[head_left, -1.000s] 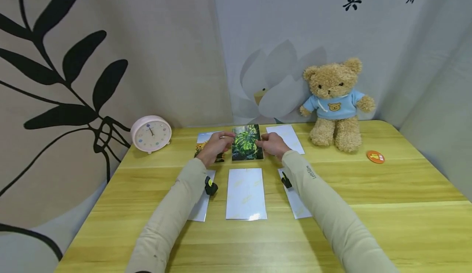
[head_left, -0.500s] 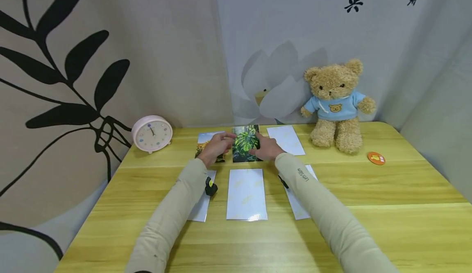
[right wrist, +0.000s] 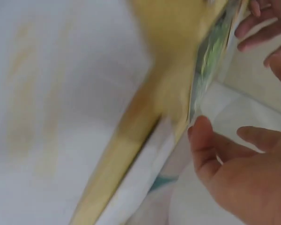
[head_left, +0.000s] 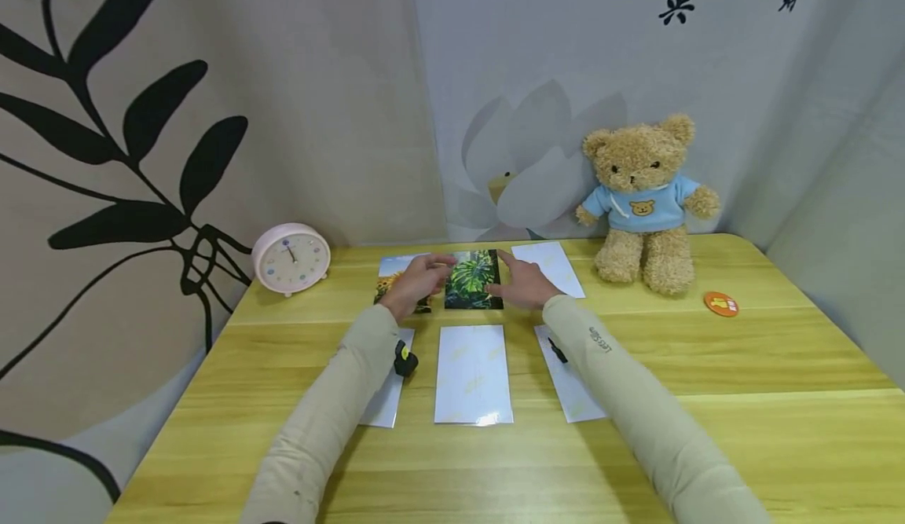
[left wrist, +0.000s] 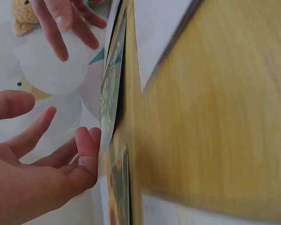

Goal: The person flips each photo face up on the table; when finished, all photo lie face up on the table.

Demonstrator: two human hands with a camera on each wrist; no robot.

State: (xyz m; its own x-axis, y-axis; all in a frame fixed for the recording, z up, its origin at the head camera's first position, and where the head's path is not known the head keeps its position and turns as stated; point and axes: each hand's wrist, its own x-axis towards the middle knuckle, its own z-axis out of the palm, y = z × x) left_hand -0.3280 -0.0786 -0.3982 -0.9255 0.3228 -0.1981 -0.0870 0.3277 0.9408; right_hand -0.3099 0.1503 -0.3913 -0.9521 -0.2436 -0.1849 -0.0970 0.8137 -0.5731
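Note:
A glossy picture card with green leaves (head_left: 470, 280) lies at the table's back middle, between my two hands. My left hand (head_left: 417, 282) is at its left edge with fingers loosely bent, also covering part of a sunflower picture card (head_left: 385, 280). In the left wrist view the left hand's fingertips (left wrist: 89, 140) sit right by the leaf card's edge. My right hand (head_left: 525, 282) is at the right edge, thumb and forefinger spread apart, the forefinger near the far corner. The right wrist view shows that hand's fingertip (right wrist: 201, 129) close to the leaf card's end.
A pale card (head_left: 555, 265) lies at the back right. Nearer are a white card (head_left: 472, 375) in the middle and two more, partly under my forearms. A pink clock (head_left: 291, 258) stands left; a teddy bear (head_left: 639, 202) and an orange round disc (head_left: 721, 303) are right.
My right hand reached in over the leaf card, then drew back to its right edge with fingers spread. The card's far edge now appears lower. The left hand has barely moved.

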